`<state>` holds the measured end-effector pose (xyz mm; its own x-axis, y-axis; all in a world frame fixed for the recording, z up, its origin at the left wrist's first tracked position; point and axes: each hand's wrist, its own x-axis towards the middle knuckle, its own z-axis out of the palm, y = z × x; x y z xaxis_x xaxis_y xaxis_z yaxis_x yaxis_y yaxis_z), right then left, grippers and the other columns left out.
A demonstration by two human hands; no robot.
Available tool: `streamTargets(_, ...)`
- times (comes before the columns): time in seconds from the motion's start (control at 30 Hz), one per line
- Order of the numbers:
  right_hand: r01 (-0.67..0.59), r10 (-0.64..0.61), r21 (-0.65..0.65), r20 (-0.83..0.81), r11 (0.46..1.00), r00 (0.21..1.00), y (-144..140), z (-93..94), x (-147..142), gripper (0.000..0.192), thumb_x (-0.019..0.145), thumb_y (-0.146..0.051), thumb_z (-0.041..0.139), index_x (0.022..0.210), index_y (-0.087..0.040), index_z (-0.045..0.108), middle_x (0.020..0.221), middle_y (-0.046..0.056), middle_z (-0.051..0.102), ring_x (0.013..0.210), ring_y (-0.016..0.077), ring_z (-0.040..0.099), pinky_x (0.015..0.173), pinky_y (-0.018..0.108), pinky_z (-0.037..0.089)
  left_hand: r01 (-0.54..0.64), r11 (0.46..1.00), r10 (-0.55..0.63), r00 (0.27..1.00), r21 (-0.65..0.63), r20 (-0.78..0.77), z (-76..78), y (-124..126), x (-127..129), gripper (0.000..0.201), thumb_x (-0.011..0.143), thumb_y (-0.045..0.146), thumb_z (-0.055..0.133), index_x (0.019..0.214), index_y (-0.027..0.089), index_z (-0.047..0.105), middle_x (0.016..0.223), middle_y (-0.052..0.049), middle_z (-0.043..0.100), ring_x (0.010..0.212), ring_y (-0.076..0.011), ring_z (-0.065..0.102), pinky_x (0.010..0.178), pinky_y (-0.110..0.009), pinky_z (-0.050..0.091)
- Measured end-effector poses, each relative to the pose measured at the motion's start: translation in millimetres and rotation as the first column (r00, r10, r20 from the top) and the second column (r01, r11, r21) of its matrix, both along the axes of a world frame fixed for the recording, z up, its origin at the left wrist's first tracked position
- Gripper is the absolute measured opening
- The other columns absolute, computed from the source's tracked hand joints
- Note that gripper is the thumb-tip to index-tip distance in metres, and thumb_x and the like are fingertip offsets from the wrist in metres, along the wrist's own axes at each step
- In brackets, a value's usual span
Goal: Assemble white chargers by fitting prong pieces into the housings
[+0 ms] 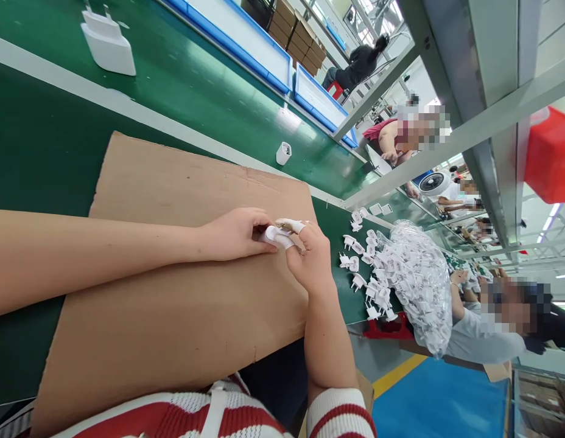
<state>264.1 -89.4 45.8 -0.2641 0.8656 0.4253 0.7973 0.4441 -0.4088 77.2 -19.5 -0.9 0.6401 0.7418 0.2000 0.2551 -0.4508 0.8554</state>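
Cardboard sheet (173, 292) lies on the green table (36, 152), and both my hands meet over its far edge. My left hand (237, 234) closes its fingers on a small white plug part (276, 236), gripping it just above the cardboard. My right hand (312, 258) touches the same part from the other side, taped fingers (289, 225) pinched on it. Beyond the cardboard, near its far corner, loose white plug parts (367, 267) lie scattered beside a clear bag (419, 286) full of them. A white charger (108, 42) stands well apart from the cardboard on the belt.
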Motion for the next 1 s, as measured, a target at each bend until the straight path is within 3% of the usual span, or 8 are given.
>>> streamTargets(0.23, -0.002, 0.002, 0.006, 0.001, 1.000, 1.000, 0.1, -1.4, 0.2, 0.027, 0.093, -0.015, 0.056, 0.112, -0.025, 0.072, 0.108, 0.003, 0.078, 0.096, 0.0197, 0.068, 0.090, 0.034, 0.056, -0.008, 1.000, 0.008, 1.000, -0.013, -0.003, 3.4, -1.1, -1.3, 0.033, 0.077, 0.052, 0.068, 0.077, 0.020, 0.065, 0.080, -0.002, 0.060, 0.076, -0.0200, 0.056, 0.066, -0.030, 0.042)
streamTargets(0.47, 0.073, -0.075, 0.017, 0.245, 0.997, 0.966, 1.0, 1.1, -6.2, 0.040, 0.074, -0.002, 0.053, 0.103, -0.023, 0.072, 0.101, 0.004, 0.077, 0.090, 0.0216, 0.066, 0.083, 0.034, 0.051, -0.011, 1.000, 0.011, 1.000, 0.006, -0.022, 8.0, -1.7, -0.1, 0.034, 0.076, 0.053, 0.066, 0.072, 0.019, 0.061, 0.075, -0.002, 0.057, 0.073, -0.0190, 0.054, 0.065, -0.030, 0.040)
streamTargets(0.7, 0.124, -0.101, -0.203, 0.122, 0.971, 0.987, 9.2, 12.5, -5.6, 0.034, 0.072, -0.005, 0.055, 0.093, -0.028, 0.068, 0.093, -0.003, 0.076, 0.084, 0.0188, 0.069, 0.070, 0.028, 0.050, -0.044, 0.996, 0.043, 0.999, -0.081, -0.025, 7.9, -4.5, -0.1, 0.037, 0.074, 0.057, 0.069, 0.079, 0.020, 0.065, 0.080, -0.002, 0.061, 0.075, -0.0201, 0.057, 0.064, -0.030, 0.041)
streamTargets(0.83, 0.171, -0.134, -0.154, 0.223, 0.973, 0.966, 9.4, 21.2, -12.1, 0.034, 0.068, -0.004, 0.054, 0.088, -0.028, 0.066, 0.088, -0.005, 0.076, 0.082, 0.0195, 0.068, 0.068, 0.028, 0.046, -0.041, 0.999, 0.041, 0.999, -0.018, -0.036, 6.0, -5.3, 0.4, 0.037, 0.077, 0.057, 0.065, 0.077, 0.020, 0.066, 0.079, -0.003, 0.063, 0.077, -0.0223, 0.058, 0.066, -0.032, 0.041)
streamTargets(1.0, 0.132, -0.089, -0.108, 0.333, 0.985, 0.939, 9.4, 27.4, -18.3, 0.026, 0.070, -0.006, 0.053, 0.084, -0.026, 0.062, 0.081, -0.002, 0.073, 0.078, 0.0201, 0.066, 0.075, 0.030, 0.045, -0.066, 0.996, 0.071, 0.994, 0.068, -0.079, 5.8, -8.3, 1.4, 0.038, 0.079, 0.056, 0.060, 0.068, 0.020, 0.058, 0.076, -0.005, 0.060, 0.076, -0.0234, 0.057, 0.067, -0.033, 0.039)
